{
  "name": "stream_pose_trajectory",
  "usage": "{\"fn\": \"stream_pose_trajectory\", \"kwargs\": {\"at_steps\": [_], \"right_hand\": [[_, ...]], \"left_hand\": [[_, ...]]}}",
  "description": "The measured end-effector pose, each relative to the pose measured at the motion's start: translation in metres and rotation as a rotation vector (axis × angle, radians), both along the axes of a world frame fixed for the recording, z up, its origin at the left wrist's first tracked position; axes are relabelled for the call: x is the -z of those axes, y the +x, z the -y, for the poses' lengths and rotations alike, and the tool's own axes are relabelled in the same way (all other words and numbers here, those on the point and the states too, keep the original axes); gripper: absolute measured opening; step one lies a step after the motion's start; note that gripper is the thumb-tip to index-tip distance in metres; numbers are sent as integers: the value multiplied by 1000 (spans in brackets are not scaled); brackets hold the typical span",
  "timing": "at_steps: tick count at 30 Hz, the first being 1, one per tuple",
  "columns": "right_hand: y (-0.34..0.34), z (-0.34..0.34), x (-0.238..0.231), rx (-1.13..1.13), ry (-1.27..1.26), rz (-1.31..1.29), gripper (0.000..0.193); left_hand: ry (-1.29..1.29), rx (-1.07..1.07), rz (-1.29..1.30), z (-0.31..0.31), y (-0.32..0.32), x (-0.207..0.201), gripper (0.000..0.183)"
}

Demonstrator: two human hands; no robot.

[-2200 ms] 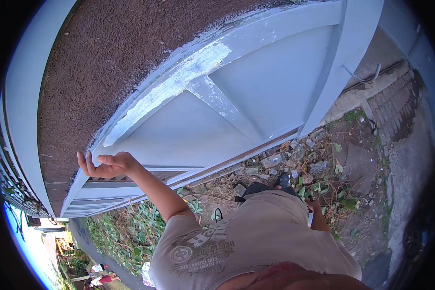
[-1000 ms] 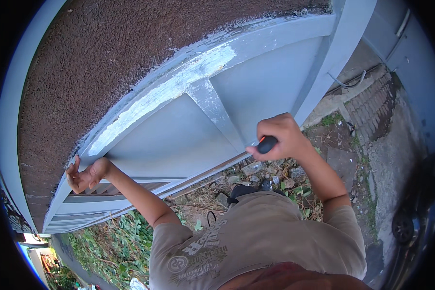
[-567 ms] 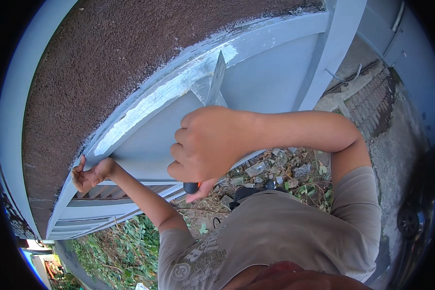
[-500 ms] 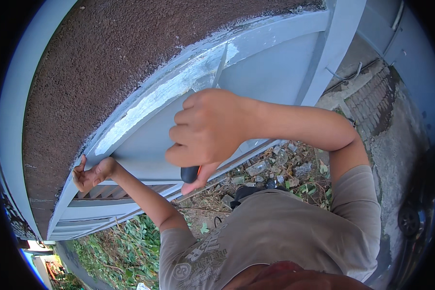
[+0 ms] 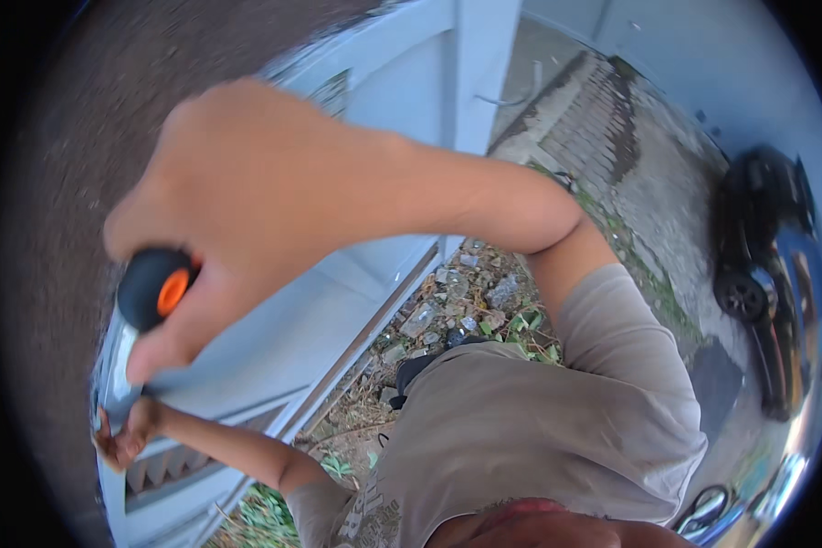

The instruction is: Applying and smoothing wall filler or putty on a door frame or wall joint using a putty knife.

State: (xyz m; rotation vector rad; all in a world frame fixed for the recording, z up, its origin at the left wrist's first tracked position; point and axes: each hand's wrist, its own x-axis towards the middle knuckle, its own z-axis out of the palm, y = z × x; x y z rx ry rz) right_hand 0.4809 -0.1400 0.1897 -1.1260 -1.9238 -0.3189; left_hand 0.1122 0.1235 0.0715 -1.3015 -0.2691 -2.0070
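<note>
My right hand (image 5: 237,173) is raised close to the camera, wrapped round the black-and-orange handle (image 5: 148,290) of a putty knife. Past the knuckles a blurred piece of its blade (image 5: 334,93) shows in front of the curved frame of a light grey metal gate (image 5: 283,333). Further down at the left, my left hand (image 5: 128,437) lies against the frame's edge with its palm turned up and its fingers loosely apart, holding nothing. White filler (image 5: 119,361) coats the frame between the hands, mostly hidden by the right hand.
A rough brown surface (image 5: 110,119) borders the frame at upper left. Rubble and plants (image 5: 438,301) lie at the gate's foot, near my body. A bent metal handle (image 5: 511,99) sticks out of the gate post. A dark car (image 5: 763,274) stands on the right.
My right hand has swung left and up toward the camera with the putty knife, off the filler-coated strip. The whole view has shifted and turned; the left hand stays at the frame's edge.
</note>
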Motion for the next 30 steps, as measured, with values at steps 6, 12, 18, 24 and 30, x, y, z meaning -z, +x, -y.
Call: {"fn": "stream_pose_trajectory", "kwargs": {"at_steps": [6,12,18,24,30], "right_hand": [[-24,5,16,-112,-92,189,63],[-7,2,41,66,249,242,61],[-32,-36,67,-82,486,242,60],[-35,-54,69,-81,458,247,61],[-33,-54,65,-65,474,190,62]], "left_hand": [[-17,7,58,12,14,-5,74],[-104,57,49,19,25,1,69],[-128,74,48,22,13,1,68],[-143,59,52,16,14,2,68],[-158,40,38,16,13,2,68]]}}
